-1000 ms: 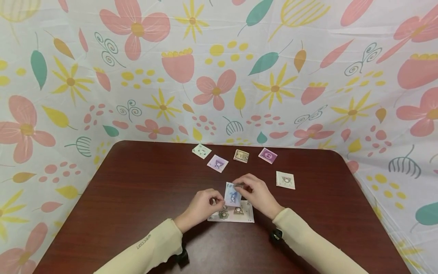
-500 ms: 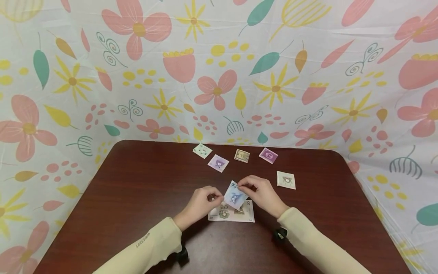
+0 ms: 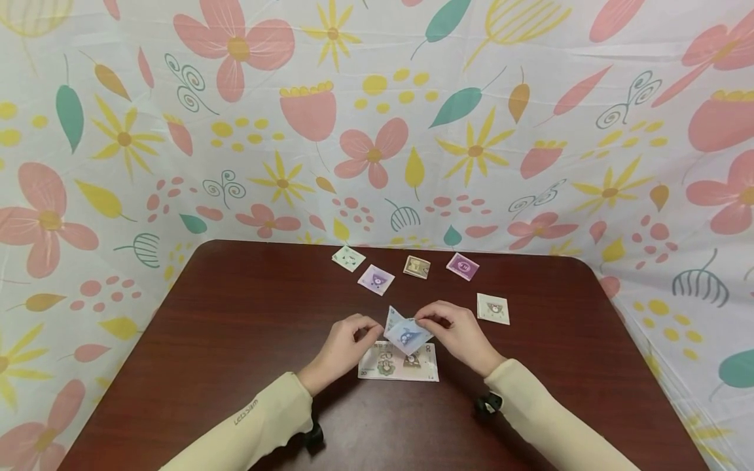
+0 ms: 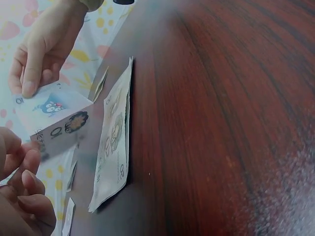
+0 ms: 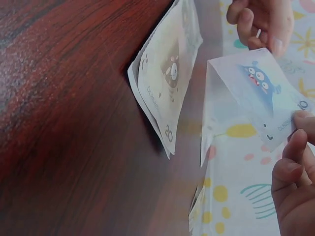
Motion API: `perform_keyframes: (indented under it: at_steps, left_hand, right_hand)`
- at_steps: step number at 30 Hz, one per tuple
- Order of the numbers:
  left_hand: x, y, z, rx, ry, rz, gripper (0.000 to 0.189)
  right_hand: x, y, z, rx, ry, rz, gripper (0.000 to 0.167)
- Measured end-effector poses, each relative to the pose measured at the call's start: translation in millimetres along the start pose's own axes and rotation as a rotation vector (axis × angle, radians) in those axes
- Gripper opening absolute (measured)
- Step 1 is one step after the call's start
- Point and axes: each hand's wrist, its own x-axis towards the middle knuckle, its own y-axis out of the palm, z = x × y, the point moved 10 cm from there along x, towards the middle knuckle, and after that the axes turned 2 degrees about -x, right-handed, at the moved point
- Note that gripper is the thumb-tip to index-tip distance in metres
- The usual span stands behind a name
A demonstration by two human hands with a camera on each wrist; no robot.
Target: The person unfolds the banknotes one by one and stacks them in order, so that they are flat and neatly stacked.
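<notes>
A blue play banknote (image 3: 408,337) marked 10, with a cartoon monster on it, is raised between both hands, bent along a crease into two flaps. My left hand (image 3: 344,343) pinches its left edge with thumb and forefinger. The right hand (image 3: 455,330) grips the opposite corner between thumb and fingers, seen closer in the right wrist view, where the monster side of the note (image 5: 261,83) faces up. Below it on the table lies a cream-brown play banknote (image 3: 396,371) marked 20; its layered edges (image 5: 150,115) stand slightly apart.
Several folded notes lie further back on the dark wooden table (image 3: 253,314): a green one (image 3: 349,258), a lilac one (image 3: 376,280), a brown one (image 3: 417,267) and a purple one (image 3: 462,267). A cream one (image 3: 493,309) sits right of the hands. Behind hangs a flowered cloth (image 3: 377,98).
The blue banknote has turned from nearly upright to slanted, and its two flaps now spread apart. The right hand has shifted slightly right; the left hand has risen a little.
</notes>
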Motion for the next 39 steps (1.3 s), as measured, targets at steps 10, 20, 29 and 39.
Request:
perform_keyframes:
  at_steps: [10,20,29,39]
  left_hand:
    - [1.4,-4.7,9.0,-0.007,-0.025,-0.04,0.008]
    - [3.6,-5.9,37.3,-0.137,-0.149,-0.055,0.018]
    - [4.7,-0.7,34.9,-0.235,-0.165,-0.005,0.014]
    - [2.9,7.0,35.0,-0.371,-0.224,0.018,0.015]
  right_hand:
    - [-4.8,-8.7,-0.7,0.073,0.04,-0.04,0.014]
    - [-7.4,-12.2,-9.7,0.294,0.147,-0.042,0.008]
    - [-12.0,-17.0,-20.8,0.334,0.191,-0.067,0.007]
    - [-16.2,-18.4,-25.9,0.387,0.237,-0.078,0.009]
